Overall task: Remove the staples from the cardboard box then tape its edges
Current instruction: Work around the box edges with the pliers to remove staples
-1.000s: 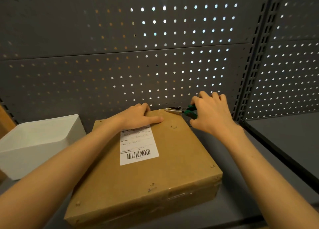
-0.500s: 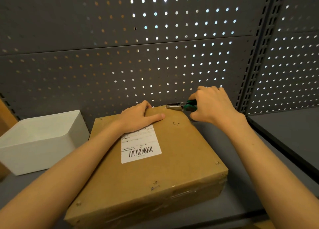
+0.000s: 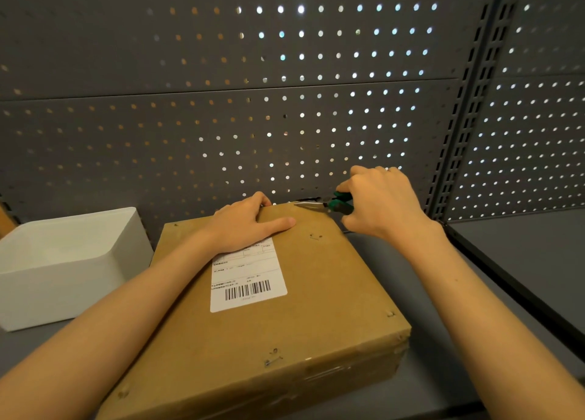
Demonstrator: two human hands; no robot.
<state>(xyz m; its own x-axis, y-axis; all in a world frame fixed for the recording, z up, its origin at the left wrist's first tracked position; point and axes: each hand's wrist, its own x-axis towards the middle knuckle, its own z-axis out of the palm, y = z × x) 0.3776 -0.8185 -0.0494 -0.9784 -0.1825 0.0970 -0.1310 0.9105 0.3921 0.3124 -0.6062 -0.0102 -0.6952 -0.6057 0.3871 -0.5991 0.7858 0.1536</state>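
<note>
Grey pegboard shelving [image 3: 285,119] is backing the cardboard box [image 3: 269,309]. We are pressing our left hand [image 3: 243,225] flat on its far edge, fingers straight, while our right hand [image 3: 376,204] is gripping green-handled pliers [image 3: 329,205] there. Staples [image 3: 273,358] are remaining; taping is not yet begun.

Left hand [image 3: 243,223] flat, right hand [image 3: 380,204] seemingly clenched

Pegboard wall [image 3: 221,119] blocks the frame's upper half; white bin [image 3: 63,261] obstructs left; shelf surface [image 3: 443,293] right of the cardboard box [image 3: 285,324] lies open.
</note>
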